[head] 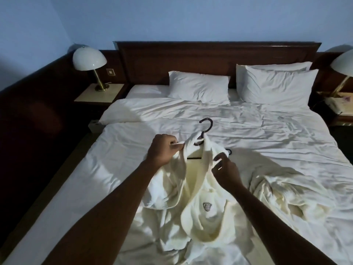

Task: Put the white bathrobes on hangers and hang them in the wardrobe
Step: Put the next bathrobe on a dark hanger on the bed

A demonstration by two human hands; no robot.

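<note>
A white bathrobe [202, 213] with a dark chest emblem is held up over the bed, draped on a dark hanger [206, 125] whose hook sticks out above the collar. My left hand [162, 150] grips the robe's left shoulder and collar. My right hand [225, 169] pinches the right shoulder fabric near the hanger's end. A second white bathrobe [286, 192] lies crumpled on the bed to the right. The wardrobe is out of view.
The bed [267, 131] with white sheets fills the view, with two pillows [198, 87] against a dark wooden headboard [210, 56]. Dome lamps stand on bedside tables at left [89, 60] and right [343, 62]. Dark floor runs along the bed's left side.
</note>
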